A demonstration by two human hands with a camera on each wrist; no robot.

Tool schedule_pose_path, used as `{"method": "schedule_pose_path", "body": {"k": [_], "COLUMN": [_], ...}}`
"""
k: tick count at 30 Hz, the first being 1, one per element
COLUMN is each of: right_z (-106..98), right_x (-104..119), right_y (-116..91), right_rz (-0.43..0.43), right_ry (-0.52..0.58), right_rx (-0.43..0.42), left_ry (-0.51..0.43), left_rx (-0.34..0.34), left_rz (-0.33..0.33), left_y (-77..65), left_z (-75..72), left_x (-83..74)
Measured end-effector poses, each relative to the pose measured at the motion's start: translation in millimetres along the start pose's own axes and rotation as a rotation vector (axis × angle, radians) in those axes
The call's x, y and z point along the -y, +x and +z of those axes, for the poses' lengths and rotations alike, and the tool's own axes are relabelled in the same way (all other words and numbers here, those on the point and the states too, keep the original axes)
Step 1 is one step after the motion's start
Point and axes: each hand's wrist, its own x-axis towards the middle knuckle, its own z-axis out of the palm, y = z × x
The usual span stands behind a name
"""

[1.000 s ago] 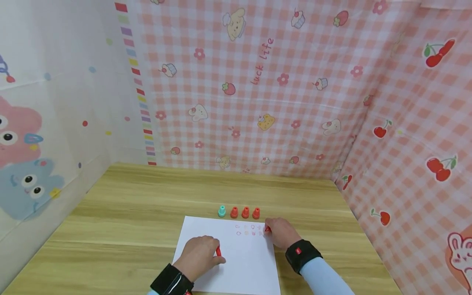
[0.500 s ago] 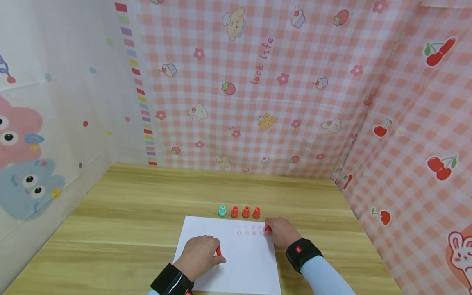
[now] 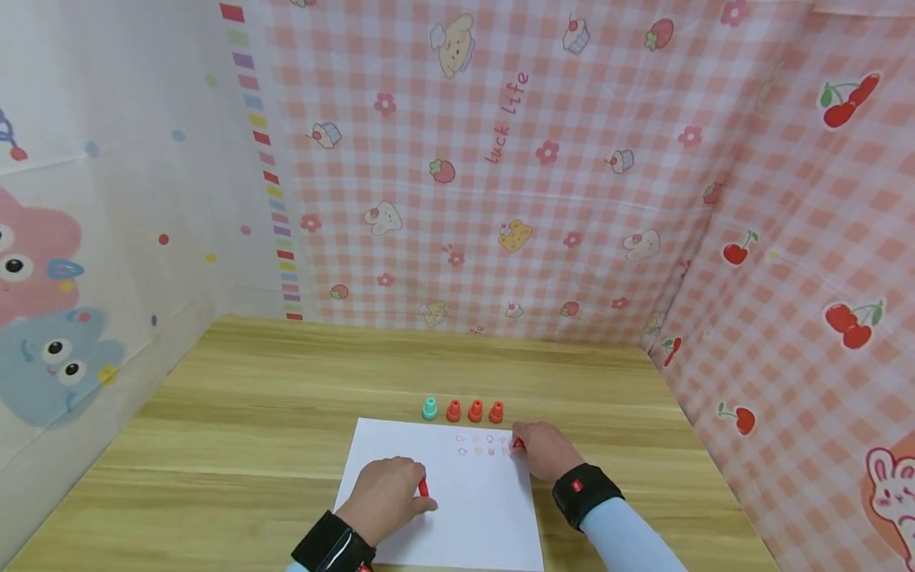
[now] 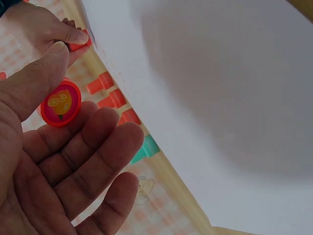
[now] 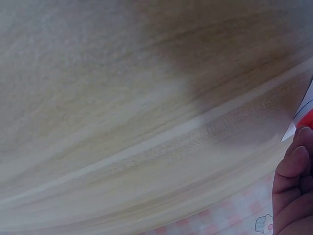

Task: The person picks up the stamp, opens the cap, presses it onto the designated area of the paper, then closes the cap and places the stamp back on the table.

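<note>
My left hand (image 3: pixel 384 496) pinches a round red cap (image 4: pixel 61 104) between thumb and index finger, above the white paper (image 3: pixel 450 524). In the left wrist view, the cap shows a fruit picture on its disc, and the other fingers are loosely bent. At the paper's upper right corner, my right hand (image 3: pixel 546 450) grips a small red stamp (image 3: pixel 518 442) against the sheet. Its stamping face is hidden. To the left of that hand, small pink and orange prints (image 3: pixel 477 446) form two rows. In the right wrist view, only the fingertips and a bit of red show at the right edge.
Behind the paper's far edge, a teal stamp (image 3: pixel 430 409) and three red stamps (image 3: pixel 475 411) stand in a row. A wooden table (image 3: pixel 286 389) lies beneath everything. Patterned cloth (image 3: pixel 472 199) hangs at the back and on both sides.
</note>
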Motion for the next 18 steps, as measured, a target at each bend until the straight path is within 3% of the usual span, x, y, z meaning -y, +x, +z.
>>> {"method": "schedule_pose_path", "body": {"k": [18], "right_z": [1.5], "right_x": [-2.7], "right_y": [-0.3], "right_rz": [0.002], "right_ry": [-0.009], "right_rx": [0.010], "left_ry": [0.017], "left_rx": [-0.037], "left_rz": [0.031], "left_y": [-1.2], "left_z": [1.3], "left_x": [-0.1]}}
